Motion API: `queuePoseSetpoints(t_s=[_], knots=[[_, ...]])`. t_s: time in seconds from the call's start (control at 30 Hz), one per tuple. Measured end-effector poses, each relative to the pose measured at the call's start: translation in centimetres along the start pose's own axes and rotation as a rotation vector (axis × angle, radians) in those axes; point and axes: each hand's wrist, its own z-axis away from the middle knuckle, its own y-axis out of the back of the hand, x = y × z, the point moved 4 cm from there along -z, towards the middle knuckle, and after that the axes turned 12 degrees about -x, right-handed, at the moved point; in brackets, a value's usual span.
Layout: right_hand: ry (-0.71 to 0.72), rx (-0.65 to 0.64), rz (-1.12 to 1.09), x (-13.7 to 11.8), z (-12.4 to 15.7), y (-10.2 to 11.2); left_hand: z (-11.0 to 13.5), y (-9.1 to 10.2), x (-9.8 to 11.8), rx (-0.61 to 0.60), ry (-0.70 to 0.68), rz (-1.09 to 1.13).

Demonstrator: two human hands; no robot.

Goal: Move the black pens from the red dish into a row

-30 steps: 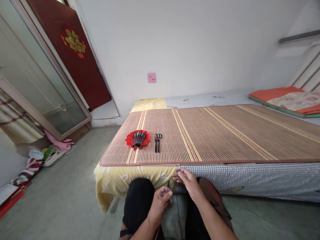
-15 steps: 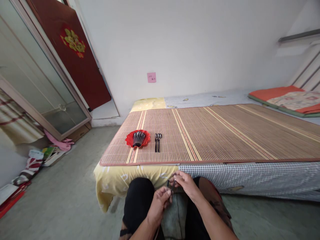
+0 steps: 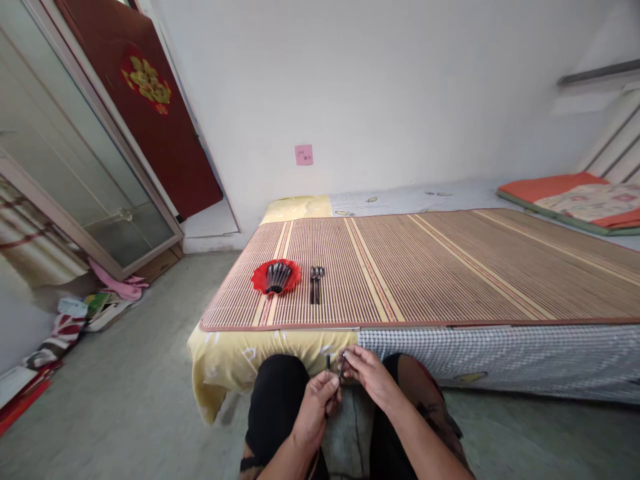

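Note:
My left hand (image 3: 316, 400) is closed round a short black stick (image 3: 328, 362), whose upper end rises above the fingers. A thin dark rod (image 3: 343, 367) with a light upper end slants between both hands. My right hand (image 3: 367, 373) pinches this rod near its top, and its lower end meets my left thumb. Both hands are over the gap between my knees. On the mat, several black sticks with shiny rounded heads (image 3: 278, 276) lie bundled in a red scalloped dish (image 3: 257, 279). A few similar sticks (image 3: 316, 287) lie side by side to the dish's right.
A striped bamboo mat (image 3: 430, 280) covers the bed, its front edge just beyond my hands. Yellow cloth (image 3: 225, 360) hangs at the bed's left corner. A folded orange quilt (image 3: 560, 187) lies at the far right. Against the wall at left, clothes (image 3: 65, 337) lie on the floor.
The black stick in my left hand has shifted slightly left and stands more upright. My right hand has moved a little left with the thin rod. The dish and sticks on the mat are unmoved.

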Motion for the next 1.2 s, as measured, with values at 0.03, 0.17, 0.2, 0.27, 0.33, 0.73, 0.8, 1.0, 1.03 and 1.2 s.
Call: queuePoseSetpoints(t_s=[0.03, 0.17, 0.2, 0.27, 0.33, 0.73, 0.8, 1.0, 1.03, 1.2], knots=[[0.004, 0.009, 0.008, 0.1, -0.1, 0.0, 0.0, 0.1, 0.0, 0.01, -0.004, -0.011], [0.007, 0.055, 0.016, 0.6, -0.1, -0.1, 0.0, 0.3, -0.1, 0.04, -0.014, -0.025], [0.009, 0.062, 0.011, 0.6, -0.1, -0.2, 0.0, 0.3, -0.1, 0.042, -0.013, -0.024], [0.014, 0.062, 0.0, 0.6, 0.0, -0.4, 0.0, 0.3, -0.1, 0.045, -0.01, -0.024], [0.015, 0.059, -0.002, 0.5, 0.0, -0.7, 0.0, 0.4, -0.2, 0.041, -0.006, -0.029], [0.093, 0.158, 0.367, 0.6, -0.1, -1.1, -0.2, 0.5, 0.0, 0.129, -0.135, -0.35], [0.073, 0.159, 0.375, 0.7, -0.1, -1.3, 0.1, 0.2, 0.3, 0.158, -0.152, -0.422], [0.046, 0.172, 0.375, 0.2, 0.0, -1.8, 0.2, -0.5, 0.2, 0.118, -0.129, -0.46], [0.046, 0.173, 0.381, 0.0, -0.1, -1.9, 0.1, -0.6, 0.3, 0.108, -0.132, -0.456], [0.046, 0.187, 0.413, -0.6, -0.3, -2.4, 0.1, -1.0, 1.2, 0.098, -0.143, -0.45]])
